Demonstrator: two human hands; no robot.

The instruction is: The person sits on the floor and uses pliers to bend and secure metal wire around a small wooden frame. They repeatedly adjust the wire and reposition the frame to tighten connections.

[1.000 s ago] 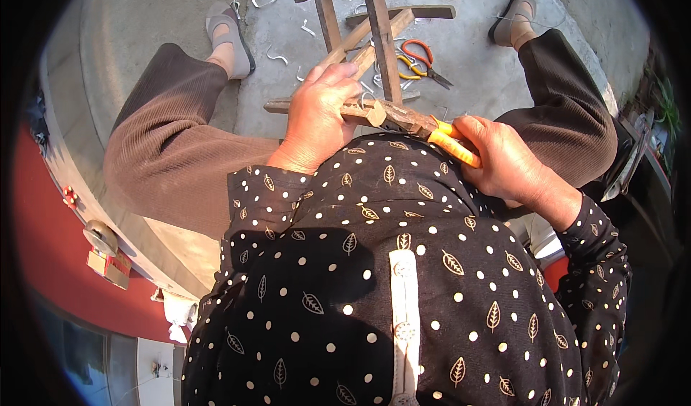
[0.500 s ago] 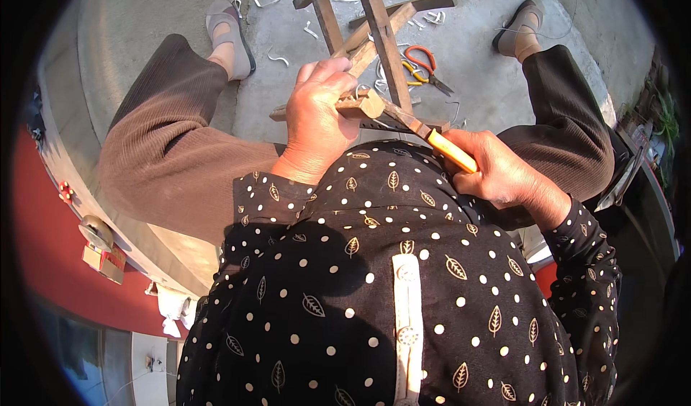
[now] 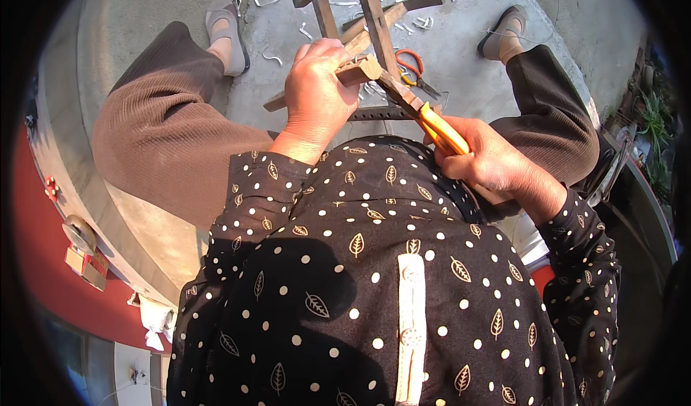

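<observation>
My left hand (image 3: pixel 317 93) is closed around a pale wooden bar (image 3: pixel 350 73) of a wooden frame with dark slats (image 3: pixel 372 17), and the bar's cut end points right past my fingers. Gripped in my right hand (image 3: pixel 493 158) are pliers with yellow-orange handles (image 3: pixel 450 131). Their rusty jaws reach up to the bar's end and appear to touch it; what sits between them is too small to make out. Beyond, on the concrete, lies a cutting tool with red and yellow handles (image 3: pixel 409 62), partly behind the frame.
White strip scraps (image 3: pixel 272 55) litter the concrete floor (image 3: pixel 450 64) between my feet. A dark perforated strip (image 3: pixel 378 113) crosses just beyond my lap. At left, a small carton (image 3: pixel 86 267) rests by a red surface (image 3: pixel 43 222); green plants (image 3: pixel 655 122) are at right.
The pliers have turned, so both handles now show, and their jaws have come up against the bar's end. My left hand keeps its grip; the frame has shifted slightly left and upward in view.
</observation>
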